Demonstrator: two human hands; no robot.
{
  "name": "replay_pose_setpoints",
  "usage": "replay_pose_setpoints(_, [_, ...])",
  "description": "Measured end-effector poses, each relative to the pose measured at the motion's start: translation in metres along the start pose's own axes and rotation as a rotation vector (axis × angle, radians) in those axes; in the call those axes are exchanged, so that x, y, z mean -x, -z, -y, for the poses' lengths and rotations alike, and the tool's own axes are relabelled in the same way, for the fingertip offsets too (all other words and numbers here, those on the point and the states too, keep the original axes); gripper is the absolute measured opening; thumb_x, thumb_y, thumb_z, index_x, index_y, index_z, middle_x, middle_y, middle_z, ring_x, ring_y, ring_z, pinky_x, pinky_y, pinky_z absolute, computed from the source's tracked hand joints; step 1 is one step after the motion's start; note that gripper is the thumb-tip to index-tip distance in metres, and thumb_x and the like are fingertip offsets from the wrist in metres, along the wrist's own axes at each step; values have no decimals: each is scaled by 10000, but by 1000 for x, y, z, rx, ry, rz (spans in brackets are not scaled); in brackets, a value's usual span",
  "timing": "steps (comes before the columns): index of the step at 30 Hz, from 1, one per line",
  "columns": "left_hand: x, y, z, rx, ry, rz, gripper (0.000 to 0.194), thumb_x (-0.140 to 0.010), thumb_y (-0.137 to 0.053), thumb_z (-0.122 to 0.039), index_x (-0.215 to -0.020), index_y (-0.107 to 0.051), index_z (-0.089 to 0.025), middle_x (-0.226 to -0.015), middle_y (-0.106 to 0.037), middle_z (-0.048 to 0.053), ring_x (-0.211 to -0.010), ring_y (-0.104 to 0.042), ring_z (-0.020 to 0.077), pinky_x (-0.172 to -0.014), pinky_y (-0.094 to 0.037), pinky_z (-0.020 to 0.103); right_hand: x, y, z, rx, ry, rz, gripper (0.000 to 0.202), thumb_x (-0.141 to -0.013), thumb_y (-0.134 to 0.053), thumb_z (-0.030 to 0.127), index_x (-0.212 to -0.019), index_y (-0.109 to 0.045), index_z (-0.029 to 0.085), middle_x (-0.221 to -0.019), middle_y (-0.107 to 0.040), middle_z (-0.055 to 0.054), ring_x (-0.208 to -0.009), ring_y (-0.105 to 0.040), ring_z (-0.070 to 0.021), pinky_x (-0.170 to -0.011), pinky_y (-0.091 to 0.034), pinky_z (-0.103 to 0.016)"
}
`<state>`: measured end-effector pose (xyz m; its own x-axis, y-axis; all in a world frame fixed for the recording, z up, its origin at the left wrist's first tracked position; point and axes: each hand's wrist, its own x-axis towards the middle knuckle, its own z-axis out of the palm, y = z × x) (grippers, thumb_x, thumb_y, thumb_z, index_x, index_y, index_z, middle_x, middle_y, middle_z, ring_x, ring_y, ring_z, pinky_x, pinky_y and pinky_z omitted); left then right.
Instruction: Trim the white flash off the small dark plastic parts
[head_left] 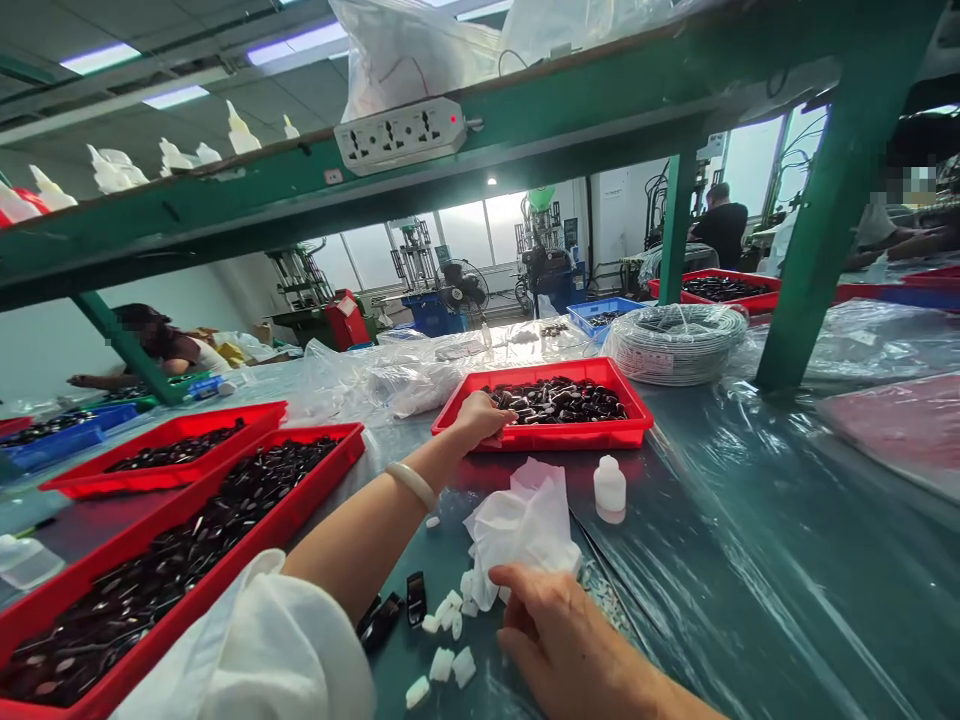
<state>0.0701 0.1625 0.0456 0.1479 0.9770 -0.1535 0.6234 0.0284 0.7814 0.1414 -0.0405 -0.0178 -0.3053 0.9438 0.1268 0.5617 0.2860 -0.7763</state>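
My left hand reaches over the near left edge of a red tray filled with glossy black pieces. Its fingers are bent around something I cannot make out. My right hand hovers at the near edge of a crumpled white cloth, index finger extended and thumb apart, with nothing visible between them. Small white blocks lie to its left, beside two black pieces. A white bottle stands right of the cloth, near dark tweezers.
Two larger red trays of black pieces stand at the left. A wire coil sits behind the central tray at the right. A green shelf with a power strip spans overhead, on a green post. People sit farther off.
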Motion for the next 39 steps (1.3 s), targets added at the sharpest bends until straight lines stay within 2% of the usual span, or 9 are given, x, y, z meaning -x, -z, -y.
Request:
replay_pose_setpoints(5, [-8, 2, -4, -32, -92, 2, 332, -859, -522, -317, -1139, -521, -140, -1130, -556, 93, -951, -575, 199, -797, -493, 397, 2, -4, -4, 24, 17, -4, 470, -687, -497, 70, -1149, -575, 90, -878, -693, -131, -808, -635, -256, -773, -478, -383])
replay_pose_setpoints(9, [3, 4, 4, -65, -178, 10, 325, -867, -506, -335, -1130, -520, -143, -1081, -574, 81, -888, -590, 177, -750, -508, 370, 5, -4, -6, 27, 26, -9, 422, -731, -488, 99, -1145, -571, 106, -871, -689, -115, -803, -631, -234, -771, -476, -357])
replay_pose_setpoints(12, [26, 9, 19, -139, -236, 69, 313, -845, -527, -344, -1063, -570, -124, -886, -632, 57, -705, -606, 133, -637, -509, 289, 4, -3, -9, 30, 39, -5, 380, -751, -473, 98, -1115, -580, 128, -836, -684, -82, -758, -624, -202, -741, -473, -324])
replay_pose_setpoints(17, [80, 34, 56, -369, -321, 202, 90, -683, -604, -172, -700, -683, -134, -569, -620, 2, -514, -545, 115, -519, -420, 223, 5, -7, -15, 60, 49, -9, 361, -776, -471, 110, -1121, -577, 98, -863, -666, -106, -789, -609, -215, -774, -455, -354])
replay_pose_setpoints(20, [112, 53, 79, -505, -381, 195, 162, -631, -553, -70, -635, -687, -160, -657, -661, 6, -641, -565, 134, -642, -407, 232, 6, -10, -19, 75, 53, -12, 353, -784, -467, 114, -1117, -582, 95, -865, -661, -108, -790, -604, -217, -773, -453, -361])
replay_pose_setpoints(24, [142, 67, 106, -618, -372, 144, 158, -699, -544, -161, -744, -695, -173, -749, -657, 37, -699, -556, 163, -666, -390, 255, 5, -11, -21, 88, 50, -9, 349, -790, -474, 125, -1121, -583, 112, -848, -666, -89, -759, -606, -206, -738, -460, -350])
replay_pose_setpoints(27, [153, 66, 120, -692, -337, 62, 231, -726, -588, -357, -831, -674, -169, -804, -633, 65, -787, -536, 220, -675, -382, 290, 4, -11, -21, 98, 53, -9, 335, -800, -471, 136, -1115, -583, 118, -839, -667, -82, -763, -607, -204, -728, -461, -343])
replay_pose_setpoints(30, [157, 59, 126, -688, -301, 16, 249, -685, -632, -422, -757, -638, -184, -800, -609, 51, -839, -507, 237, -698, -372, 299, 4, -11, -23, 111, 54, -11, 303, -814, -465, 156, -1087, -590, 126, -826, -667, -78, -755, -606, -207, -711, -461, -343])
replay_pose_setpoints(39, [155, 40, 121, -436, -251, 0, 84, -682, -550, -178, -761, -528, -195, -575, -495, -56, -565, -445, 123, -534, -320, 231, 5, -9, -23, 114, 93, -58, 262, -797, -476, 139, -1022, -609, 146, -763, -669, -49, -685, -608, -187, -650, -462, -313])
